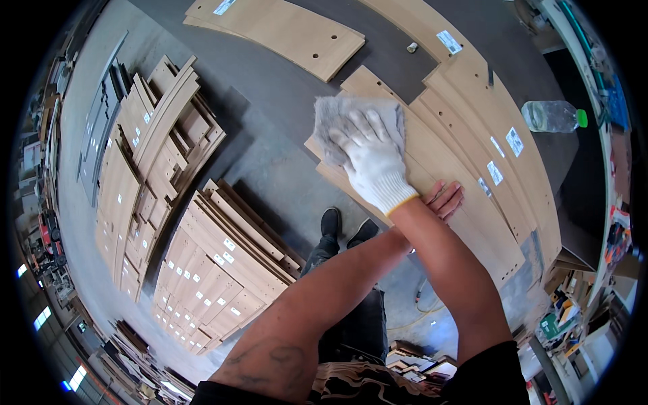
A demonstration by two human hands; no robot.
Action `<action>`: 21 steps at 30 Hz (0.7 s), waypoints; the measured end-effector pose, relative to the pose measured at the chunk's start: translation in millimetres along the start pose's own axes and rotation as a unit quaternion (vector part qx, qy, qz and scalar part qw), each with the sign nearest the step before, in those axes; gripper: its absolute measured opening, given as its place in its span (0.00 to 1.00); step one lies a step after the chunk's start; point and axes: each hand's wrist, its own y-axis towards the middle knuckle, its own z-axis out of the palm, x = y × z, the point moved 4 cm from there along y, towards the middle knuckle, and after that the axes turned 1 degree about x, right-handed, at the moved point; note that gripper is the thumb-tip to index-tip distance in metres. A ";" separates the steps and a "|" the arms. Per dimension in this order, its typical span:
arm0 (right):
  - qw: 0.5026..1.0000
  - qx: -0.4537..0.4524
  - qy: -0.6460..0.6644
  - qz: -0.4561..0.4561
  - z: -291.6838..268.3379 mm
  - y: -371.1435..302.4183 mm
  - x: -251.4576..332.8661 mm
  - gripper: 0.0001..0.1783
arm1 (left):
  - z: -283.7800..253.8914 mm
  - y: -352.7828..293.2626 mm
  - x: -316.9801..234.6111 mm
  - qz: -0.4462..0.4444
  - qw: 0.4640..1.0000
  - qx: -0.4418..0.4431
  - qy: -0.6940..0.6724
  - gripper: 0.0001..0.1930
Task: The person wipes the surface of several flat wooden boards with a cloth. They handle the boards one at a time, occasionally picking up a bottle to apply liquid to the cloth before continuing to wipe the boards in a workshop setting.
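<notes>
My forearms cross, the right one over the left. In a white knitted glove, my right hand (pixel 370 158) presses a fluffy grey cloth (pixel 331 111) onto a light wood-coloured panel (pixel 432 158), fingers a little apart and gripping the cloth against the surface. My left hand (pixel 447 199) is bare and lies on the same panel with its fingers stretched out; part of it is hidden behind the right forearm. The panel rests beside other curved panels (pixel 472 115), which carry drilled holes and white labels.
A clear bottle with a green cap (pixel 550 116) lies on the dark surface at the right. Another panel (pixel 290 34) lies at the far side. Stacks of labelled panels (pixel 223 270) and cut boards (pixel 152 155) stand on the floor to the left. A yellow hose (pixel 425 312) lies below.
</notes>
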 end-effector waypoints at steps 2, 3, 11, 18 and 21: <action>1.000 0.010 0.019 0.020 -1.2 1.6 4.2 0.29 | 0.5 -6.8 3.2 -0.011 1.000 0.001 -0.009 0.41; 1.000 -0.003 -0.003 0.019 -1.8 -18.2 1.8 0.28 | 1.6 -9.7 1.0 -0.021 0.999 0.017 -0.037 0.41; 0.999 -0.009 -0.034 0.025 -2.3 14.4 -3.0 0.29 | -3.8 -0.6 -0.6 0.014 0.999 0.031 -0.033 0.42; 0.978 0.162 0.032 -0.128 -19.0 -75.3 -19.7 0.33 | 1.7 -1.5 -0.4 -0.007 0.998 0.040 -0.055 0.38; 0.992 0.120 0.003 -0.043 -17.7 -74.2 -33.2 0.33 | 0.9 -6.4 5.8 -0.023 0.996 0.079 -0.016 0.37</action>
